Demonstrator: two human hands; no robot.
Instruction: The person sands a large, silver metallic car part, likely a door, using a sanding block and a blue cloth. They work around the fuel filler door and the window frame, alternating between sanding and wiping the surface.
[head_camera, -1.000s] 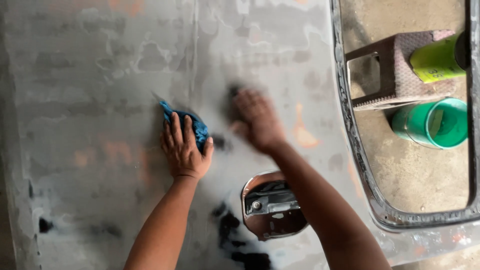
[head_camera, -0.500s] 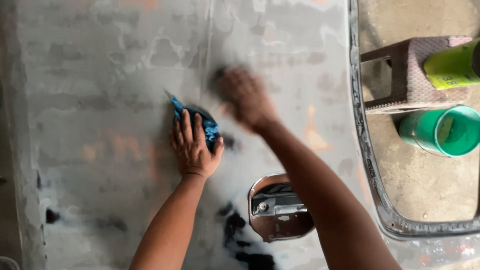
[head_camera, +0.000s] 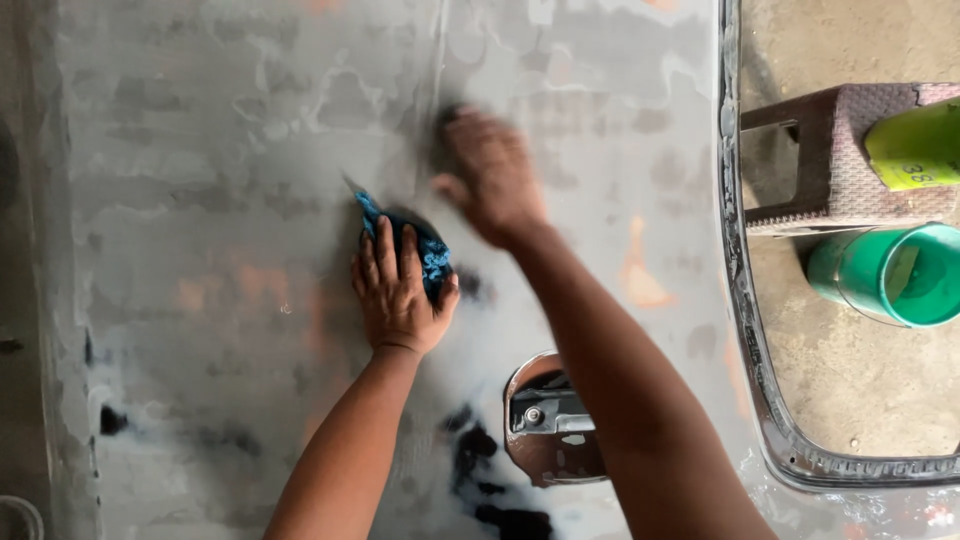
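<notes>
My left hand (head_camera: 398, 292) lies flat on a grey, sanded car body panel (head_camera: 220, 200) and presses a crumpled blue cloth (head_camera: 425, 250) against it under the fingers. My right hand (head_camera: 492, 178) is blurred with motion just above and to the right. It presses a dark sheet (head_camera: 446, 128) against the panel at its fingertips, and what the sheet is made of cannot be told. The two hands are a short distance apart.
An open fuel filler recess (head_camera: 545, 425) sits below the hands, with black patches (head_camera: 480, 465) beside it. On the right a window opening's rubber rim (head_camera: 745, 330) frames a concrete floor with a brown stool (head_camera: 850, 160), a green bucket (head_camera: 890, 275) and a yellow-green container (head_camera: 915, 140).
My right hand has slid upward along the panel with the dark sheet. My left hand has stayed on the blue cloth.
</notes>
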